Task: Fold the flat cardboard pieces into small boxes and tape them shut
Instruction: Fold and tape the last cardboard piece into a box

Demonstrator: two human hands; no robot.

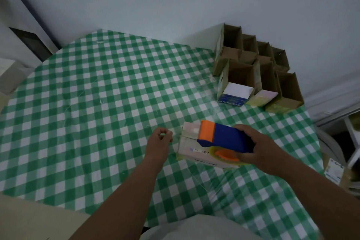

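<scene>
**Tape dispenser on the small box, left fingers curled beside it**

Head view: your right hand point(259, 147) grips the blue and orange tape dispenser point(224, 138), with the fingers wrapped around its blue body from the far side. The dispenser lies on top of the small box point(188, 149), which rests on the bench point(97, 93) with the green and white checked cloth, a little right of the middle and close to you. The orange front end of the dispenser points to the left, over the closed top flaps of the box. The roll of tape point(226, 155) sits at the near underside of the dispenser, against the box.

Your left hand point(158, 142) is just beside the left end of the box. Its fingers are curled, with thumb and forefinger brought near to each other. You cannot tell if they pinch a piece of clear tape, as this part is blurred.

At the far right corner of the bench stands a group of open boxes point(253, 68), touching each other, their open tops toward the camera.
</scene>
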